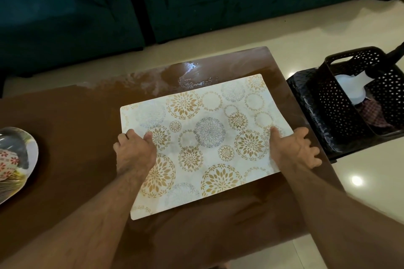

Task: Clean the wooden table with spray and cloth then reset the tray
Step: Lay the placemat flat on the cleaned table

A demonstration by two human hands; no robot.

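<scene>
A white rectangular placemat with gold floral circles (205, 137) is being gripped at opposite edges by the left hand (134, 150) and right hand (293, 148), fingers clamped on it, over the brown wooden table (65, 137).

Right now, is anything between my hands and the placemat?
No. The left hand and right hand already grip the patterned placemat directly, on the wooden table.

Glossy wooden table (65, 129), perforated plastic basket (341, 102)
</scene>
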